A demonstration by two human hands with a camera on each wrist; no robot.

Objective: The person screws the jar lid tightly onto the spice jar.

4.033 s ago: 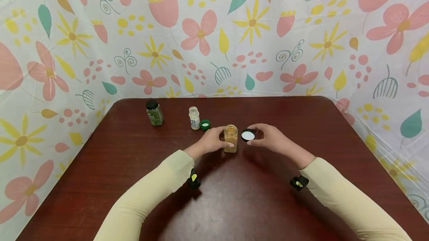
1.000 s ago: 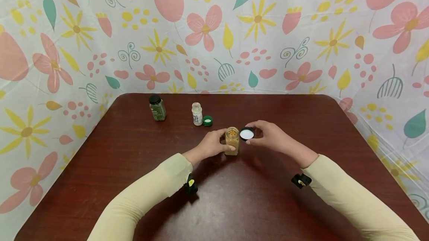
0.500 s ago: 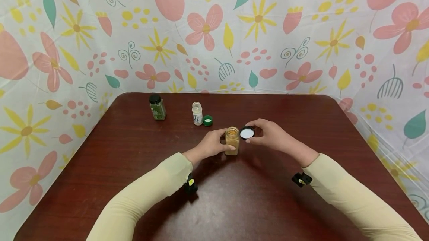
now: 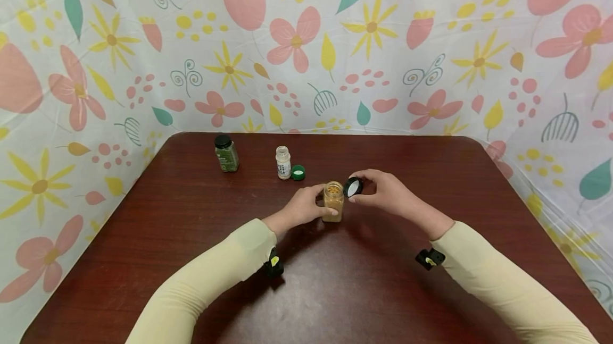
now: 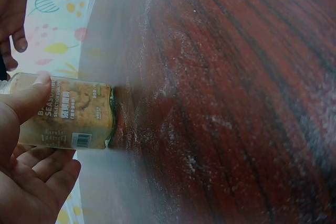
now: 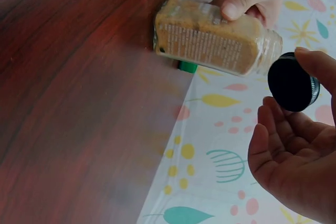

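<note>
My left hand [image 4: 304, 206] grips a clear square seasoning jar [image 4: 333, 209] of yellow-brown powder, upright on the table with its mouth uncovered. Thumb and fingers wrap the jar's sides, as the left wrist view shows, where white print and a barcode face the camera. Between thumb and fingers my right hand [image 4: 383, 189] pinches a black screw lid [image 4: 353, 187], tilted so its white liner faces the jar. The right wrist view has the lid [image 6: 292, 82] right beside the glass neck.
Behind the left hand stands an uncapped small white-powder bottle [image 4: 283, 164], with a green cap [image 4: 298, 173] lying beside it. Farther left is a black-lidded jar of green herbs [image 4: 227, 154]. A floral curtain [image 4: 306, 51] hangs along the back edge of the dark red table [image 4: 306, 301].
The black lid has turned in the right hand, from its liner facing up to tilting toward the jar, close by its mouth. The left hand keeps its hold on the jar.
</note>
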